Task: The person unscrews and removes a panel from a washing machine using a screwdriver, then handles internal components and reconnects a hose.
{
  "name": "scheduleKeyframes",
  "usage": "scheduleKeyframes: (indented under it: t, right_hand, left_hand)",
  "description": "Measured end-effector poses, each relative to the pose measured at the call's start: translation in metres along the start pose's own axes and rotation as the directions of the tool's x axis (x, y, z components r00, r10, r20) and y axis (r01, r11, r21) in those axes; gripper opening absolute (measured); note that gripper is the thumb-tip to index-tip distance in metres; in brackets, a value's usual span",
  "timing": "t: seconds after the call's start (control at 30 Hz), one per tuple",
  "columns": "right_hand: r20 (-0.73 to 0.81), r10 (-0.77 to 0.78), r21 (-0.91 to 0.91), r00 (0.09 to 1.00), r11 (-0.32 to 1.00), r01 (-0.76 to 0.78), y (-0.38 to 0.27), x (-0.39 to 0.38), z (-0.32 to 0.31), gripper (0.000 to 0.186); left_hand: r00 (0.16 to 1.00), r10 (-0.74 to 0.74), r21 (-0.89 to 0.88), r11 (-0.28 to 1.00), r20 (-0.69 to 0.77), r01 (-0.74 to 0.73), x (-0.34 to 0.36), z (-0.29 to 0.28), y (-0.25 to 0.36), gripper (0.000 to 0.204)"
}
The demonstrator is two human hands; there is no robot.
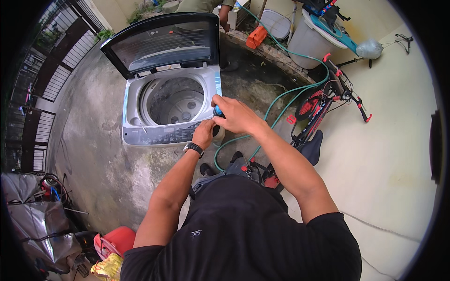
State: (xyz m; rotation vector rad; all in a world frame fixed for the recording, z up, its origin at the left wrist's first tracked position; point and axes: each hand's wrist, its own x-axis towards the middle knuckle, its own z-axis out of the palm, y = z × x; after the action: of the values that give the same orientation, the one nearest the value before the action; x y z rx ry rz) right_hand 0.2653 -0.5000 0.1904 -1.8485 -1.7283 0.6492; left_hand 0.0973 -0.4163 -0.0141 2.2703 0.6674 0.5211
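Observation:
A top-loading washing machine (132, 108) stands in front of me with its dark see-through lid (171, 44) raised, so the metal drum (180, 100) shows. My right hand (234, 114) is closed at the machine's front right corner, around a small dark thing with a blue part (218, 110); its kind is not clear. Just below and to the left, my left hand (204, 134) has its fingers drawn together close to the right fingertips. It covers the right end of the control panel (161, 134). Whatever sits between the left fingers is hidden.
Another person's hand (224, 18) shows behind the lid. A green hose (274, 105) curves over the concrete floor right of the machine. Further right are a black and red bicycle (311, 114) and a large grey bin (307, 44). A red container (117, 240) lies at lower left.

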Motion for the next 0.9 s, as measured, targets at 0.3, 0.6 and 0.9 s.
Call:
scheduleKeyframes:
  t: [0.3,0.6,0.9]
  right_hand:
    - [-0.076,-0.032,-0.159,0.997,0.987,0.019,-0.001,0.013,0.009,0.043]
    - [-0.131,-0.196,-0.037,0.972,0.98,0.193,0.012,0.013,0.014,0.04]
    - [0.05,-0.498,0.523,0.866,0.751,0.402,0.011,0.016,0.042,0.035]
  left_hand:
    - [0.994,-0.061,0.031,0.998,0.088,0.058,0.004,-0.008,-0.001,0.018]
    - [0.978,-0.199,-0.198,0.958,0.068,0.208,0.005,-0.011,0.032,0.021]
    - [0.951,-0.305,-0.144,0.944,-0.048,0.296,-0.036,0.036,-0.005,0.044]
